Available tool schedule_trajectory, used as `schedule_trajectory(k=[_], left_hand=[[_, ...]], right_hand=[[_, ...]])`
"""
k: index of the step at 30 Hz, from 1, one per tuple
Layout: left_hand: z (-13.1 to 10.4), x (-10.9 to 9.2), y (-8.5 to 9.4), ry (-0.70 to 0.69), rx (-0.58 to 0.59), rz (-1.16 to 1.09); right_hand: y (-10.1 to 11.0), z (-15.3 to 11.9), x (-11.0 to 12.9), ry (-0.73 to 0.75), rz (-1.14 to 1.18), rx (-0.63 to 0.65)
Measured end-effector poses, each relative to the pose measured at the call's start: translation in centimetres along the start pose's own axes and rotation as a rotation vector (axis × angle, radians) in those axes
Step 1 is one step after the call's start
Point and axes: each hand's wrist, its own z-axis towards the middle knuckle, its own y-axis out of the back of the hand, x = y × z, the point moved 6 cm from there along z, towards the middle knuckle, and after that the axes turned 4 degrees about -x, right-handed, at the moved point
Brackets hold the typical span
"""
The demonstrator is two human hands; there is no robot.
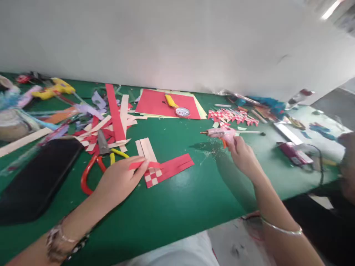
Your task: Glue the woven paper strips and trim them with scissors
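Observation:
My left hand point(122, 179) is closed on a narrow red paper strip point(154, 164), pinched between thumb and fingers. The strip lies over a woven paper piece point(152, 177), where pale pink and red strips cross in a checkered corner. From that corner a pink arm point(146, 149) runs up and a red arm point(177, 165) runs right. In my right hand point(244, 157) is a pink glue gun point(226, 136) with an orange trigger, its nozzle pointing left above the table. Beside my left hand lie scissors point(93, 170) with red and yellow handles.
Red and pink paper strips point(115, 114) are heaped at the left, near a black case point(41, 177) and a yellow glue gun point(55, 88). Red sheets point(155, 101) at the back carry a yellow cutter point(170, 100). Checkered pieces point(233, 116) lie right. Another person point(332, 199) is at far right.

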Motion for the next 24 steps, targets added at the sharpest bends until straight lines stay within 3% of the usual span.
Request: schedule_trajectory(k=[4, 8, 14, 24], left_hand=[[0.1, -0.6, 0.4, -0.119, -0.071, 0.091], [0.0, -0.6, 0.4, -0.113, -0.085, 0.116], [-0.2, 0.0, 0.4, -0.018, -0.092, 0.122], [-0.3, 0.0, 0.4, -0.043, -0.107, 0.146]], right_hand=[[-1.2, -2.7, 4.5, 0.177, 0.046, 0.195], [-2.2, -4.3, 7.3, 0.289, -0.029, 0.213], [-3.9, -4.8, 8.5, 0.344, -0.106, 0.299], [-4.3, -5.7, 9.6, 0.432, -0.145, 0.258]])
